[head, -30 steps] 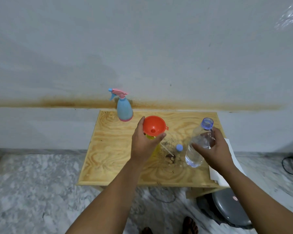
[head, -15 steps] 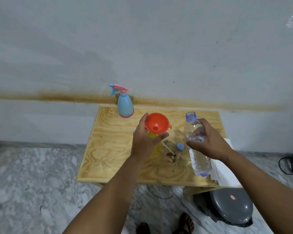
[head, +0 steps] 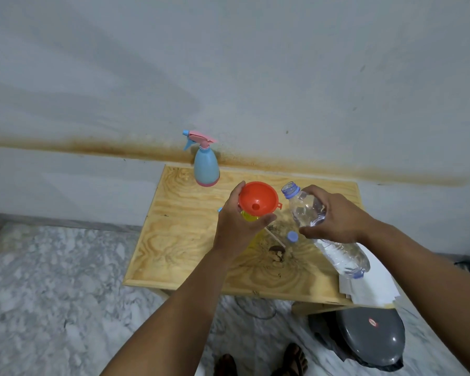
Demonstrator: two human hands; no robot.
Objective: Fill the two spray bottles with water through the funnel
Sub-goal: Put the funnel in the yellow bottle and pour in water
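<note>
An orange funnel (head: pixel 258 198) sits in the neck of a yellow spray bottle (head: pixel 248 216), which is mostly hidden behind my left hand (head: pixel 238 226). That hand grips the funnel's rim and the bottle below it. My right hand (head: pixel 334 215) grips a clear uncapped water bottle (head: pixel 337 251), tilted with its mouth up beside the funnel's right rim. A blue spray bottle (head: pixel 206 169) with a pink trigger head stands upright at the back of the wooden table (head: pixel 174 240). The water bottle's blue cap (head: pixel 292 236) lies on the table.
A thin white tube (head: pixel 274 236) and a dark stained patch (head: pixel 276 252) lie on the table near the cap. White paper sheets (head: pixel 369 286) hang over the table's right front corner. A grey lidded bin (head: pixel 369 337) stands on the marble floor below. The wall is just behind the table.
My right hand has lifted the water bottle off the table and tipped it, bringing its mouth leftward to the funnel. The left hand has kept its hold on the funnel.
</note>
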